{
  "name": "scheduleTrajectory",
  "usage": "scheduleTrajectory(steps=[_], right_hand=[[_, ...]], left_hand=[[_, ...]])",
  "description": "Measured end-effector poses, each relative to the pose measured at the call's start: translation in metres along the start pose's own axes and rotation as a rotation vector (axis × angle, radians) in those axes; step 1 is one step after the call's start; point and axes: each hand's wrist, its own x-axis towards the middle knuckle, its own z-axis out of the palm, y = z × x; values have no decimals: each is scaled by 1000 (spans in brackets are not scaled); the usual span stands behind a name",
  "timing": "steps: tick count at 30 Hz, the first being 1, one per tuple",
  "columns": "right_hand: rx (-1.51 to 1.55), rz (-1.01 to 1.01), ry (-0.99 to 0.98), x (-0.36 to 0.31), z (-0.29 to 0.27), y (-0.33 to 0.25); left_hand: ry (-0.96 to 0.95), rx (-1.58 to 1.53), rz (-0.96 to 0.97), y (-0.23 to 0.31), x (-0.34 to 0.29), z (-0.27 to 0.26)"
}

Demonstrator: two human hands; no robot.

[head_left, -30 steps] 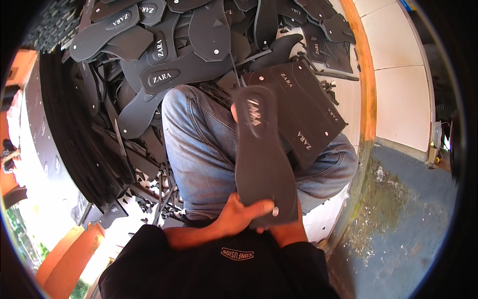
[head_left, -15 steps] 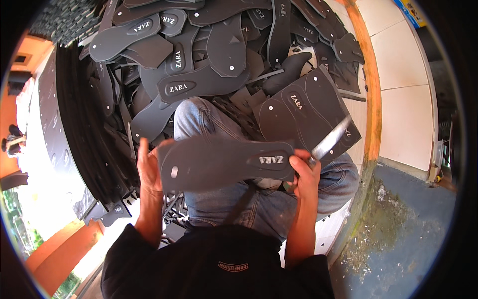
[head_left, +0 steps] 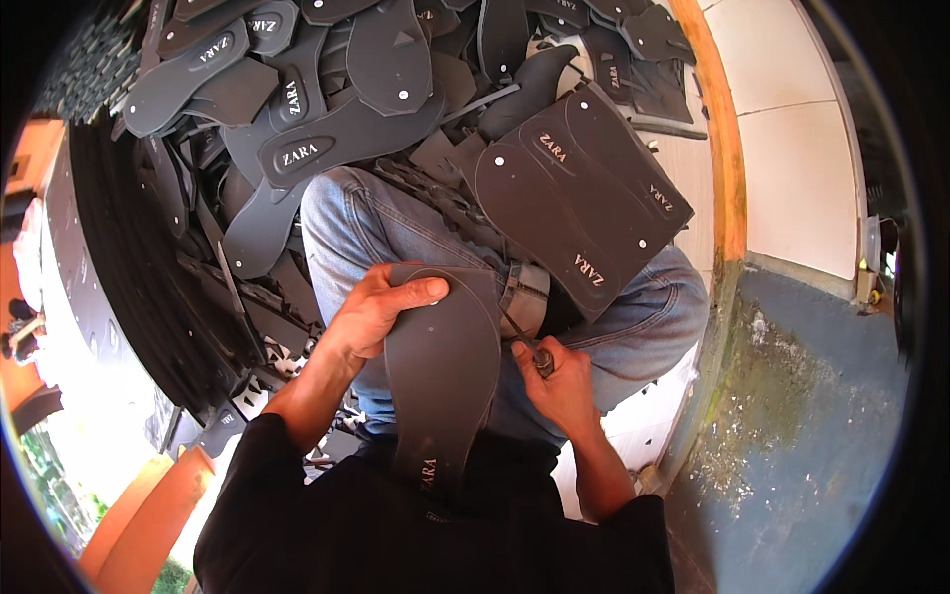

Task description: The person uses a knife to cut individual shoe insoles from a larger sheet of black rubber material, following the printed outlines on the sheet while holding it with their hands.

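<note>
My left hand point(head_left: 381, 309) grips the rounded upper end of a dark grey foam sandal sole point(head_left: 442, 366), thumb on its face. The sole hangs upright before my chest, with a curved outline marked on its surface and lettering at its lower end. In my right hand point(head_left: 560, 388) is a knife point(head_left: 543, 362), my fingers wrapped round its handle. Its thin blade points up and left, close by the sole's right edge; whether it touches cannot be made out. A foam sheet point(head_left: 594, 203) marked with sole outlines leans over my right leg.
Beyond my knees lies a heap of cut soles point(head_left: 346, 134). Stacked dark sheets point(head_left: 134, 267) stand at the left, with small offcuts point(head_left: 287, 361) beside my leg. A wooden strip point(head_left: 725, 148) edges the white tiles point(head_left: 800, 188) at the right, near a worn blue-grey floor point(head_left: 792, 416).
The sole has turned from lying crosswise to upright, held by my left hand alone at its top. My right hand has come away from it and lowered, the knife now beside the edge.
</note>
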Motion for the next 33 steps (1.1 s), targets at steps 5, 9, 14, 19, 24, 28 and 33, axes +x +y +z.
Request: scheduleTrajectory(steps=[5,9,14,19,24,28,33], right_hand=[[-4,25,-46,-4,-2,4],[-37,28,-86,-5,-5,4],[-74,-41,-164,32,-20,-20],[76,-300,-68,85,-14,-34],[749,284,-501,93,-43,-36],[737,1,96,102,-48,-32],[879,185,287,73,-45,-35]], left_hand=[[-12,-2,-41,-1,1,9],[-30,119,-53,8,-4,18],[-122,262,-8,11,-1,29],[-131,257,-26,10,-2,40],[-100,259,-4,-5,3,38],[-544,-317,57,-16,52,-5],[-289,-304,444,-74,45,62]])
